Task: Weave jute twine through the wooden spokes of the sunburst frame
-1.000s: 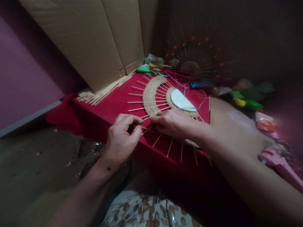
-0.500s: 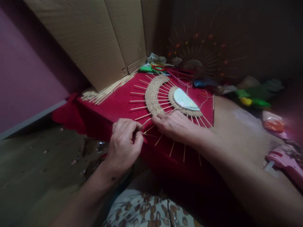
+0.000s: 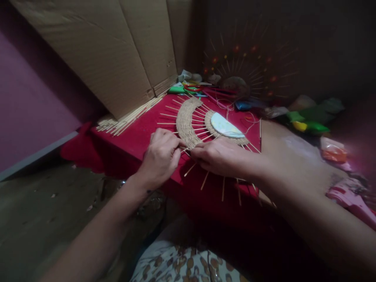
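A fan-shaped piece of thin sticks lies on the red cloth (image 3: 129, 145), with a woven twine band (image 3: 185, 122) across its sticks. At its centre a pale blue half disc (image 3: 225, 125) sits on a smaller woven band (image 3: 209, 121). My left hand (image 3: 163, 154) is closed at the outer edge of the band, its fingertips pinched at the stick ends; what they pinch is too small to make out. My right hand (image 3: 216, 154) is closed over the lower end of the band, its fingertips close to the left ones and hiding what they grip.
Loose sticks (image 3: 129, 117) lie by a cardboard panel (image 3: 117, 51) at the back left. Red-handled scissors (image 3: 192, 87) and coloured packets stand behind. A decorated stick fan (image 3: 235, 80) leans at the back. On the right are an orange packet (image 3: 333, 150) and a pink glue gun (image 3: 351, 199).
My left hand has moved up and right to the band's edge, closer to my right hand. The view has shifted slightly, and the twine stretched between the hands no longer shows.
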`<state>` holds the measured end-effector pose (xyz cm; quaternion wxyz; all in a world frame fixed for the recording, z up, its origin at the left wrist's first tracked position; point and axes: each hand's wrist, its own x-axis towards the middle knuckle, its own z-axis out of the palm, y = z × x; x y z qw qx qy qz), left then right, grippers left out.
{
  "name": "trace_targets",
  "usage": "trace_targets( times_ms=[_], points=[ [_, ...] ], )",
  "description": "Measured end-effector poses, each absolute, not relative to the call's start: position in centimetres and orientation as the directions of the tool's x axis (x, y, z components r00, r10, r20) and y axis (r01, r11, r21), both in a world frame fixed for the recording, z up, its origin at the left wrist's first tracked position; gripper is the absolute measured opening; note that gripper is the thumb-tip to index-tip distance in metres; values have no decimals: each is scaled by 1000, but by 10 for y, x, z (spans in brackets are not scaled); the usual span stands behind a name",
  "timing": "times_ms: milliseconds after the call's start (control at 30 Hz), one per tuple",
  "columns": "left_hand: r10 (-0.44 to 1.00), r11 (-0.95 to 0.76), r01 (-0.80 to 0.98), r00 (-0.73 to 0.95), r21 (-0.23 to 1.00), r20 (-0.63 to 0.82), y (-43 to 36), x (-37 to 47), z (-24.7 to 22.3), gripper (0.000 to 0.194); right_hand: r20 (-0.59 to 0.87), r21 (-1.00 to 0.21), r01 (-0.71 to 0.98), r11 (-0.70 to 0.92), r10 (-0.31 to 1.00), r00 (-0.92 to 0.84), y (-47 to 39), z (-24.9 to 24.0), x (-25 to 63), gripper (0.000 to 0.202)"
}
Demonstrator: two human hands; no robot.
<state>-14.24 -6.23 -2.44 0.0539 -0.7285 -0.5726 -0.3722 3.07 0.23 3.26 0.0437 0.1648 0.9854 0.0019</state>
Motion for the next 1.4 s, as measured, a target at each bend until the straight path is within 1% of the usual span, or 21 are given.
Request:
trace_targets(
  times_ms=[133, 200, 267, 333, 367, 433, 500, 567, 633, 700, 833, 1000, 1100, 1233, 1300, 1400],
  points=[
    [820, -374, 824, 80, 425, 566, -52, -139, -25, 19, -116, -81, 347, 934, 337, -934, 2, 36, 40, 15],
    [835, -354, 811, 51, 465, 547, -50, -138, -28, 17, -92, -179, 350, 920, 338, -937, 3, 30, 45, 18],
    [847, -333, 796, 17, 506, 531, -50, -138, -32, 16, -12, -323, 337, 885, 352, -936, 5, 21, 51, 20],
    [863, -304, 777, -20, 551, 505, -51, -138, -35, 16, 128, -477, 297, 827, 400, -908, 10, 9, 55, 18],
    [872, -283, 769, -43, 574, 487, -51, -139, -35, 15, 211, -542, 281, 792, 452, -867, 12, 3, 57, 15],
    [885, -237, 752, -94, 615, 455, -51, -140, -36, 14, 288, -629, 247, 737, 516, -807, 17, -6, 58, 14],
    [891, -203, 733, -138, 649, 433, -51, -141, -36, 14, 308, -669, 229, 707, 544, -781, 19, -12, 58, 16],
    [897, -191, 719, -149, 669, 416, -52, -143, -36, 14, 316, -673, 228, 704, 552, -771, 18, -14, 57, 15],
    [902, -195, 709, -142, 678, 408, -51, -145, -37, 15, 334, -640, 237, 731, 542, -771, 15, -16, 55, 12],
    [903, -206, 696, -137, 688, 408, -50, -148, -39, 14, 345, -568, 254, 783, 506, -790, 12, -18, 53, 11],
    [894, -234, 668, -137, 706, 426, -48, -155, -46, 14, 337, -419, 307, 854, 460, -822, 9, -19, 51, 17],
    [887, -274, 671, -100, 688, 451, -48, -159, -50, 13, 329, -351, 322, 879, 438, -837, 8, -18, 51, 20],
    [876, -304, 682, -76, 666, 477, -49, -159, -49, 14, 326, -339, 329, 882, 438, -838, 6, -15, 51, 22],
    [857, -339, 701, -46, 628, 513, -50, -157, -45, 16, 293, -358, 331, 873, 442, -848, 4, -10, 51, 26],
    [861, -325, 696, -62, 640, 505, -51, -155, -43, 17, 285, -376, 322, 869, 440, -852, 4, -9, 51, 26],
    [884, -276, 663, -110, 696, 455, -54, -153, -40, 18, 281, -413, 310, 856, 444, -851, 5, -9, 52, 27]
  ],
)
